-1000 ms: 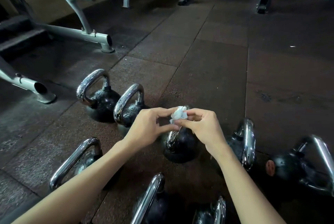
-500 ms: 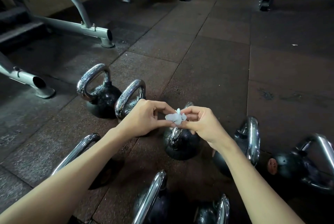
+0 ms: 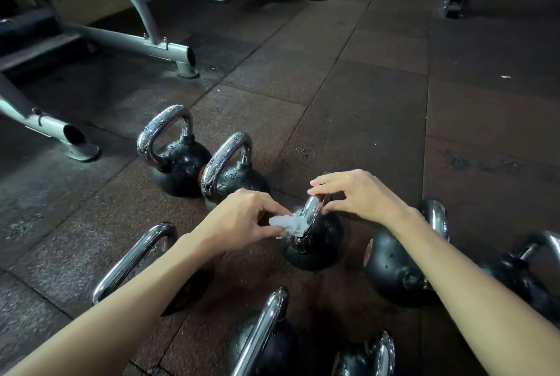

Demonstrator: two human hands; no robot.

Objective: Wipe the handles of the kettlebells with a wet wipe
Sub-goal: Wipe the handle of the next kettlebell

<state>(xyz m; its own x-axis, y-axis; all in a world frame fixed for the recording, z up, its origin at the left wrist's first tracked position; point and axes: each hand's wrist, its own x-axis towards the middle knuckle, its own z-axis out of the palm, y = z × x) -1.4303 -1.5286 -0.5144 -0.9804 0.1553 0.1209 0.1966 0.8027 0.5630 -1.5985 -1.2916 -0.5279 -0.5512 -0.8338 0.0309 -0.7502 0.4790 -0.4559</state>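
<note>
In the head view, the two hands have parted. Half a second ago both pinched the wet wipe [image 3: 286,225] together in the air just above the middle kettlebell [image 3: 318,242]. Now the left hand [image 3: 245,218] alone holds it, thumb and curled fingertips bunching the wipe and pressing it against the near side of that kettlebell's chrome handle [image 3: 312,212]. The right hand [image 3: 363,198] has let go of the wipe and dropped onto the top of the same handle, fingers arched over it and thumb beneath, pinching it lightly.

This looks like the shift from readying the wipe to actual wiping: one hand steadies the bell, the other rubs. The middle kettlebell stands upright on the rubber floor [image 3: 363,103]. Two more kettlebells [image 3: 178,163] sit beyond it to the left, their handles beaded with droplets, and others stand nearer the person on both sides. Whether those have been wiped I cannot tell for certain.
</note>
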